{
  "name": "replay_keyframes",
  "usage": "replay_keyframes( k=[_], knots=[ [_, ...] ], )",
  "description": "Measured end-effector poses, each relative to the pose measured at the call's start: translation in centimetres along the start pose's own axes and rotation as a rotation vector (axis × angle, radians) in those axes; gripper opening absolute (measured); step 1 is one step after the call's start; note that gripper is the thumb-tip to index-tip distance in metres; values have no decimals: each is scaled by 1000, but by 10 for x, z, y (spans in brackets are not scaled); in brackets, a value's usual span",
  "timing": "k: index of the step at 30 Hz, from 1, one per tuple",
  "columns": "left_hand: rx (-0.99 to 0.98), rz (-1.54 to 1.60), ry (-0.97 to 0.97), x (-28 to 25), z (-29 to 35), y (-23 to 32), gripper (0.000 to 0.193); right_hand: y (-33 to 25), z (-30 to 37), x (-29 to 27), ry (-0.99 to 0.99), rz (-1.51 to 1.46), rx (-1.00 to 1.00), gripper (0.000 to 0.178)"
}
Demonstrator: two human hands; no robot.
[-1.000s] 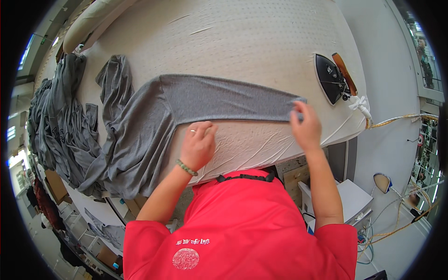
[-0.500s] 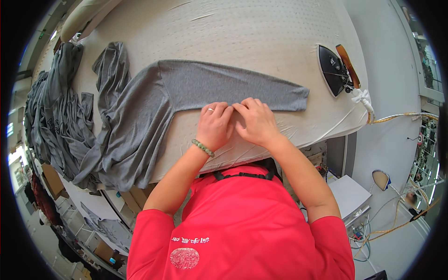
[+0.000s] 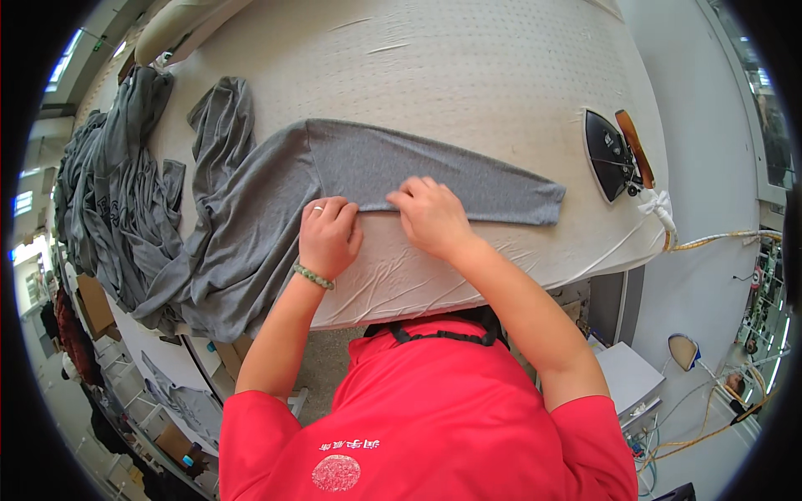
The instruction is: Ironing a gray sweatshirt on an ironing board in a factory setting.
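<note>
A grey knit garment (image 3: 242, 209) lies on the padded ironing table, with one sleeve (image 3: 434, 171) spread flat toward the right. The sleeve's near edge runs in front of me. My left hand (image 3: 328, 240), with a ring and a green bead bracelet, has its fingers curled on that edge close to the armpit seam. A short way to the right, my right hand (image 3: 432, 217) bends its fingers down onto the same edge, fingertips pressed together. Both thumbs are partly hidden. The garment's body is bunched to the left of my left hand.
An iron (image 3: 608, 157) with a wooden handle rests at the table's right, its cord (image 3: 718, 240) running off right. More crumpled grey garments (image 3: 109, 192) pile at the left edge. The pale table cover (image 3: 493, 71) has creases near me. A second iron (image 3: 683, 351) sits lower right.
My hands have slid left along the sleeve's near edge and moved apart, the left one farther, toward the armpit seam. The whole view has shifted slightly.
</note>
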State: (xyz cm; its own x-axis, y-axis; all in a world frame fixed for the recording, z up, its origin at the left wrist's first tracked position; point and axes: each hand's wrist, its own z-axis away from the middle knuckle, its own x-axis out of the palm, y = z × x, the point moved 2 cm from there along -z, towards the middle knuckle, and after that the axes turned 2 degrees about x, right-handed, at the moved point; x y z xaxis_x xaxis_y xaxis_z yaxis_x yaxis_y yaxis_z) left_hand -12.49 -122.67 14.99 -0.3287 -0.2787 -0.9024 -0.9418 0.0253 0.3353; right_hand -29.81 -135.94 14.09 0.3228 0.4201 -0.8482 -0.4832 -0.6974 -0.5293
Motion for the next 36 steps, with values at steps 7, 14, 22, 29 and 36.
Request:
replay_keyframes(
  k=[7,14,22,29,36],
  knots=[
    [-23,96,43,11,-2,13,20,-1,-11,4,271,249,-117,32],
    [-54,215,-9,23,-26,1,17,93,101,-75,547,-75,510,28],
    [54,118,44,42,-69,7,30,192,145,-102,276,-487,1005,29],
    [68,42,-66,35,-66,16,41,206,144,-99,205,-641,955,25],
    [76,0,-200,37,-86,40,54,176,133,-137,-125,-963,725,47]
  ],
)
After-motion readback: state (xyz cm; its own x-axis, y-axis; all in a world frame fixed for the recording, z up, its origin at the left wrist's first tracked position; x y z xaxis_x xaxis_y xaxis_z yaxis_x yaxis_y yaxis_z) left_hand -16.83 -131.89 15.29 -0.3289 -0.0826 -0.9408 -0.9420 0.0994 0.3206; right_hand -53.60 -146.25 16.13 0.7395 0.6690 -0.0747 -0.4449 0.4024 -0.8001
